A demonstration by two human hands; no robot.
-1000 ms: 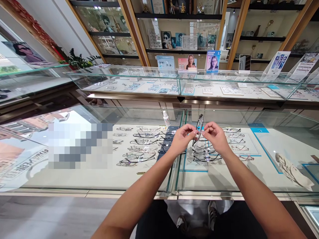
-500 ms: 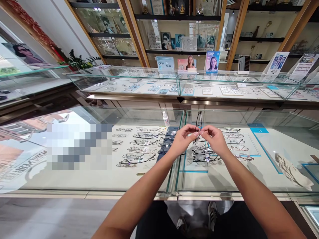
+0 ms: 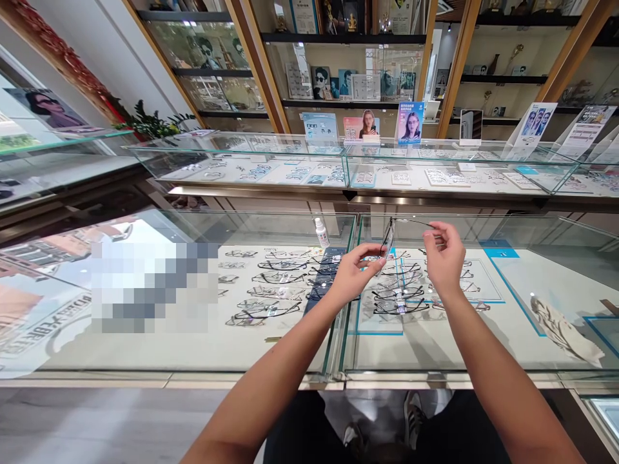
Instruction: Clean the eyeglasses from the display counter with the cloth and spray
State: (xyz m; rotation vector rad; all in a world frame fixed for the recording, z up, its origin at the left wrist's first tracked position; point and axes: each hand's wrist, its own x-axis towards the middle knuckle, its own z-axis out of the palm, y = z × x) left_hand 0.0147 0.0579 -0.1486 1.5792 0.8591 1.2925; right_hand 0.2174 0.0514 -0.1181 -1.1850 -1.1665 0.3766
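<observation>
A pair of eyeglasses [image 3: 388,237] with a dark frame is held on edge above the right-hand glass counter. My left hand [image 3: 360,270] pinches the lower part of its front. One thin temple arm stretches out to the right, and its tip is between the thumb and fingers of my right hand [image 3: 443,254]. Below my hands, rows of eyeglasses [image 3: 400,308] lie on the display surface, partly hidden by the hands and forearms. More eyeglasses [image 3: 278,278] are set out in rows to the left.
A white spray bottle [image 3: 321,232] stands behind the left rows. A crumpled beige cloth [image 3: 563,330] lies at the right. Glass edges [image 3: 344,322] meet between the two counters. Another glass display case [image 3: 271,154] runs across behind, with a picture card [image 3: 411,121] on top.
My right hand has moved right, away from my left hand, and one temple of the eyeglasses now points out sideways. My left hand stays in nearly the same spot.
</observation>
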